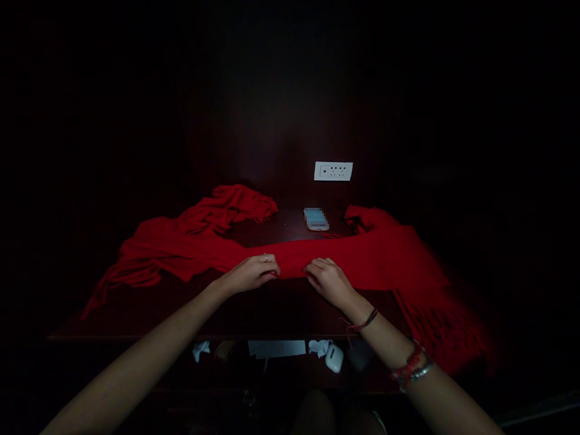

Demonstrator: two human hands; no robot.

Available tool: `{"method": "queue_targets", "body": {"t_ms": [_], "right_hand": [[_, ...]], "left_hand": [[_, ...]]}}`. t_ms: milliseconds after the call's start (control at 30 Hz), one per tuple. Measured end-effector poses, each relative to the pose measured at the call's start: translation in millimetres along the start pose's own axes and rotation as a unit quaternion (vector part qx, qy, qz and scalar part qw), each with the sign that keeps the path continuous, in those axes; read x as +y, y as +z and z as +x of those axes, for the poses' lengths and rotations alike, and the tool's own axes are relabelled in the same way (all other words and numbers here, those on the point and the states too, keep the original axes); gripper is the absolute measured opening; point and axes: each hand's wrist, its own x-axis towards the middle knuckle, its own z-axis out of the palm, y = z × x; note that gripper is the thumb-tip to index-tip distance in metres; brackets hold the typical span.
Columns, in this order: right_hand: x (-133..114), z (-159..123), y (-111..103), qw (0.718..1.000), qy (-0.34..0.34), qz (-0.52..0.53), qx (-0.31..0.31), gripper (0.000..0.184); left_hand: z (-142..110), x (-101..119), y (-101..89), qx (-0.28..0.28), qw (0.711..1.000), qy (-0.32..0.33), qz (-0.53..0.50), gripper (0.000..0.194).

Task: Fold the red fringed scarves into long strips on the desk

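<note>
A red scarf [371,257] with fringed ends lies across the dark tabletop. Its left part is bunched in loose folds, the middle is a flatter strip, and the right end hangs past the front edge. My left hand [254,272], with a ring on it, has its fingers curled on the near edge of that strip. A short way to the right, my right hand [330,279] also grips this edge with bent fingers. Both thumbs are partly hidden, and a stretch of red cloth shows between the hands.
Behind the scarf lies a phone [316,219] with a blurred screen. A white socket plate [333,171] is on the dark wall. Below the table edge, an open compartment holds a white earbud case [334,357], crumpled tissue [202,349] and a pale paper [277,348].
</note>
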Motion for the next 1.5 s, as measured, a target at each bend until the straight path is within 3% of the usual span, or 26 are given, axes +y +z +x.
{"method": "queue_targets", "body": {"t_ms": [300,533,700,1067,1300,1500], "right_hand": [[4.5,0.1,1.6,1.000,0.022,-0.004,-0.008,0.011],[-2.9,0.0,-2.5,1.000,-0.017,-0.004,-0.001,0.014],[-5.1,0.3,-1.4,0.999,-0.037,-0.022,-0.023,0.012],[-12.2,0.5,-2.3,0.998,-0.052,-0.030,0.014,0.016],[-7.3,1.2,2.6,1.000,-0.022,-0.014,-0.001,0.020],[-11.1,1.5,3.7,0.999,-0.015,-0.023,-0.021,0.018]], "left_hand": [[1.9,5.8,2.4,-0.016,1.000,-0.022,0.010,0.019],[3.7,17.0,3.2,-0.042,0.999,0.001,0.003,0.031],[5.4,17.2,5.2,-0.047,0.999,0.012,0.022,0.016],[3.6,11.6,3.5,-0.033,0.998,0.009,0.046,0.027],[2.6,2.2,5.1,-0.033,0.999,0.005,0.039,0.027],[3.0,14.3,1.6,-0.049,0.994,0.001,0.096,0.021]]}}
